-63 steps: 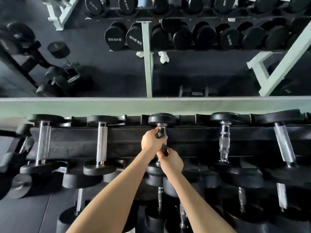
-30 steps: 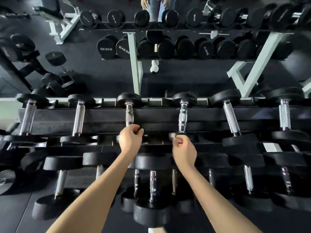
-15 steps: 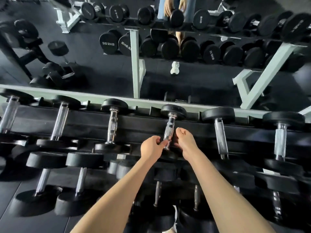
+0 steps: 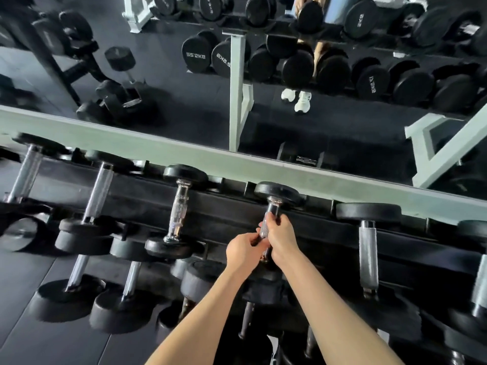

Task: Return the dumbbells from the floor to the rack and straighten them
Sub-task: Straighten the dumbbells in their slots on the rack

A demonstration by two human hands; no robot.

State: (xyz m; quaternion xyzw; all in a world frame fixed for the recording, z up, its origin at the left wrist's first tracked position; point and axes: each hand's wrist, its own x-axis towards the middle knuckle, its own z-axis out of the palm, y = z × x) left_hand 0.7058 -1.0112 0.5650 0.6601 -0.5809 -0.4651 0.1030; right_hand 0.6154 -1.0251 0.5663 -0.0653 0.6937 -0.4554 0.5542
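At the centre of the frame, both hands clench the chrome handle of one dumbbell [image 4: 275,198] on the rack's [image 4: 237,206] top row. The right hand [image 4: 283,239] wraps it higher up. The left hand [image 4: 243,252] pinches it just below.

Two hands, left hand [image 4: 243,252] and right hand [image 4: 280,239], clasped on one held dumbbell [image 4: 276,192]. Six dumbbells [image 4: 179,206] counted along the top tier of the rack [image 4: 224,205]. At least four below; the rest too dark to count. Two white shoes [image 4: 303,101] in the mirror.
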